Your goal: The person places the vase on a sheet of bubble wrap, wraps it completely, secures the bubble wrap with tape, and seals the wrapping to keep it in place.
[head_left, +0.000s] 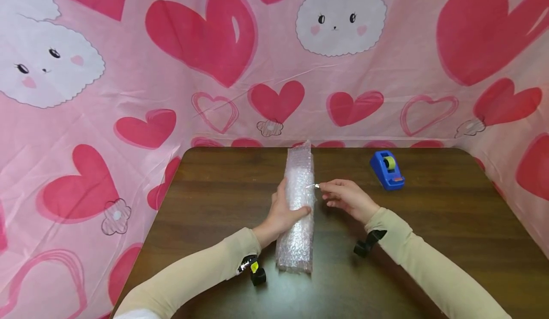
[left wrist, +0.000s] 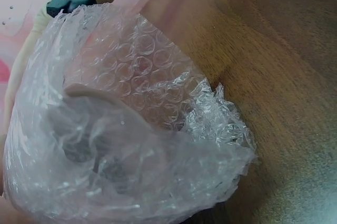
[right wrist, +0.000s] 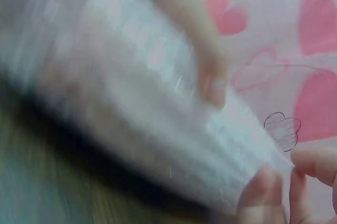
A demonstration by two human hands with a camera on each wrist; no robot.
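Observation:
A long bundle of clear bubble wrap (head_left: 296,242) lies lengthwise on the table, its far end reaching the back edge. My left hand (head_left: 281,214) grips it around the middle from the left, thumb across the top. On the right, my right hand (head_left: 347,197) pinches a small shiny strip of clear tape (head_left: 316,186) at the bundle's right side. The left wrist view looks into the near end of the bubble wrap (left wrist: 142,66), where loose folded layers show. Motion blurs the bundle (right wrist: 131,92) in the right wrist view; what it wraps is hidden.
A blue tape dispenser (head_left: 387,170) with a yellowish roll stands at the back right of the dark wooden table (head_left: 223,180). Behind the table hangs a pink cloth (head_left: 274,61) with hearts and rabbits. Each wrist carries a small black camera (head_left: 364,247).

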